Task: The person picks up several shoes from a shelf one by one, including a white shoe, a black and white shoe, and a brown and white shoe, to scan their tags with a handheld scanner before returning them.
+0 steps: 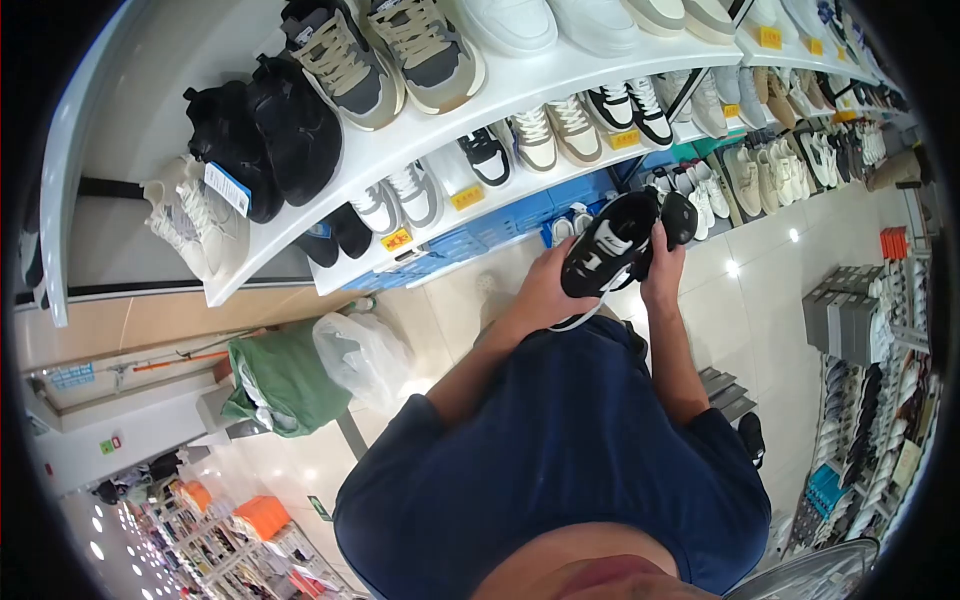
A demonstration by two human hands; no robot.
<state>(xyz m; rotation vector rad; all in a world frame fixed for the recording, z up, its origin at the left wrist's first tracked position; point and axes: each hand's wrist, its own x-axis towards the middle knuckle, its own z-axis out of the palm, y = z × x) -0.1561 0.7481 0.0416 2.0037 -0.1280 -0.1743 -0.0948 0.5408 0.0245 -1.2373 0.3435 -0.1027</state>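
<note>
In front of my body, my left hand [545, 288] is wrapped around a black sneaker [617, 225] with white marks and a white lace hanging from it. Beside it, my right hand [663, 270] is closed on a second black shoe [679, 217], which touches or overlaps the first. Much of this second shoe is hidden by the fingers and the sneaker. Both shoes are held above the floor, just short of the lower shelf. The nearest shelf row [560, 172] carries several white, beige and black sneakers.
An upper white shelf [470, 105] holds grey and black shoes [293, 130]. Blue boxes [510, 218] lie under the lower shelf. A green bag [290, 380] and a clear plastic bag [360, 360] stand at left. Grey boxes [845, 315] and more shoe racks are at right.
</note>
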